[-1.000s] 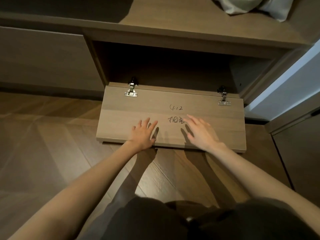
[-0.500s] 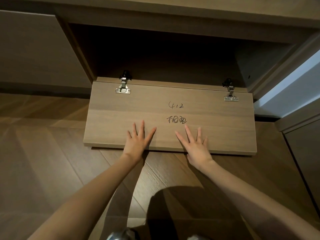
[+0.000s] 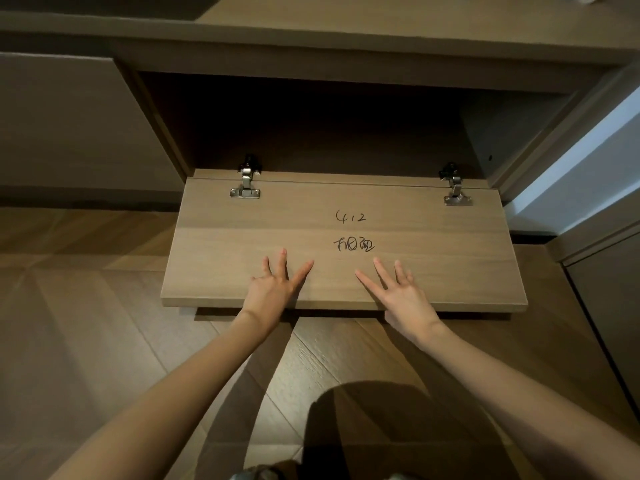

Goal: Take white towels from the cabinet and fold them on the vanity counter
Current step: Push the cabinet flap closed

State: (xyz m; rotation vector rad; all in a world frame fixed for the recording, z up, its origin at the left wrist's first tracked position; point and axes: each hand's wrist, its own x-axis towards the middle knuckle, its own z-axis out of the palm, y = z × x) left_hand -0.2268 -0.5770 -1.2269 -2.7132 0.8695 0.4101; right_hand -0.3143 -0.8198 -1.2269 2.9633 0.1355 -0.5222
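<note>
Left hand: the left hand (image 3: 272,289) lies palm-down with fingers spread apart, flat on the near edge of the cabinet door (image 3: 415,251), gripping nothing.
Right hand: the right hand (image 3: 403,296) is also palm-down, fingers fanned apart and empty, its heel over the door's near lip, beside the left hand with a bare strip of wood between them.
Door under the hands: the cabinet door is folded down toward the person and lies nearly level, inner face up, just above the floor.
Writing: handwritten marks (image 3: 351,232) sit just beyond the fingertips, between the two hands.
Hinges: a metal left hinge (image 3: 246,185) and a right hinge (image 3: 456,192) hold the door's far edge, well beyond each hand.
Cabinet: the open cabinet (image 3: 311,133) lies past the hinges; its inside is dark, and whether towels are in it cannot be told.
Vanity counter: the vanity counter (image 3: 346,19) runs above the opening, farthest from the hands.
Floor: a wood floor (image 3: 86,306) spreads below the forearms and to the left hand's side.
</note>
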